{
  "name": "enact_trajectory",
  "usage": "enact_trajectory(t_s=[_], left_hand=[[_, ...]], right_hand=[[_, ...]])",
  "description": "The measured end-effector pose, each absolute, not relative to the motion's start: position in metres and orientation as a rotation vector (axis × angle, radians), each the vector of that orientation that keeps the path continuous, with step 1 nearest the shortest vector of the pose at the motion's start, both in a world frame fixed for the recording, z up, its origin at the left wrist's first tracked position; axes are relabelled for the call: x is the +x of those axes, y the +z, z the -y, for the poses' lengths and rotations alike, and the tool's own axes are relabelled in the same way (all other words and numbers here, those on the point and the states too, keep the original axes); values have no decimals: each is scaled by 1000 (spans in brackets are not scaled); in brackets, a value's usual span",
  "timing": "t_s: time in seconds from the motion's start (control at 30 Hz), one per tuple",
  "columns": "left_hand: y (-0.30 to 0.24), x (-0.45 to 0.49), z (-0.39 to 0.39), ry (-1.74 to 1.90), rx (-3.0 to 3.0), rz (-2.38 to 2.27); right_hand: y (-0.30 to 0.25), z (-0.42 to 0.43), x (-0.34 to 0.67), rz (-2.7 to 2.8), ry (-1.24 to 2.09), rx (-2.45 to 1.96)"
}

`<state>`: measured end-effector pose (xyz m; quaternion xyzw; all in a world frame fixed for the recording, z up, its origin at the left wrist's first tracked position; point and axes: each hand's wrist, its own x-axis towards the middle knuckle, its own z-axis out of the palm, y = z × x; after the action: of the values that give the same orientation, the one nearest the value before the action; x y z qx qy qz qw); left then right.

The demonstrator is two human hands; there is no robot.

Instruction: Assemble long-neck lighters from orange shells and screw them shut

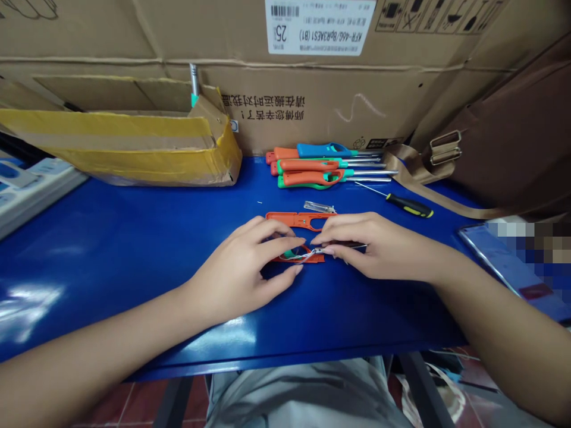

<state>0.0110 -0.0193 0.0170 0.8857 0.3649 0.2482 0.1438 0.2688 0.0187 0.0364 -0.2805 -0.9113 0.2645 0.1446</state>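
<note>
My left hand (241, 267) is closed around the left part of an open orange lighter shell half (318, 258) with a green trigger (289, 254) in it. Its thumb and index finger lie by thin white wires (303, 257). Between the fingertips of my right hand (379, 246) is a thin metal tube (350, 244), its end near the wires. Just beyond both hands lies another orange shell half (285, 219), partly covered by the right fingers. Behind that rests a small clear fuel tank (316, 206). My fingers hide much of the lower shell.
Several assembled lighters (312, 165) are piled at the back, beside a black-and-yellow screwdriver (409, 205) and a brown strap (428, 193). A yellow-taped cardboard box (169, 160) stands back left. At right lies a phone (504, 261). A large carton (178, 35) walls off the blue table (134, 249).
</note>
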Motion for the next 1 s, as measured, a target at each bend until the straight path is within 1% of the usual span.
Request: enact_trajectory(t_s=[0.17, 0.57, 1.0], left_hand=[[13, 15, 21, 837, 2557, -1016], [7, 16, 19, 795, 2524, -1052], [8, 18, 20, 833, 2441, -1054]], right_hand=[[32, -13, 261, 2577, 760, -804], [28, -5, 253, 2612, 800, -838], [24, -4, 255, 2681, 697, -843]])
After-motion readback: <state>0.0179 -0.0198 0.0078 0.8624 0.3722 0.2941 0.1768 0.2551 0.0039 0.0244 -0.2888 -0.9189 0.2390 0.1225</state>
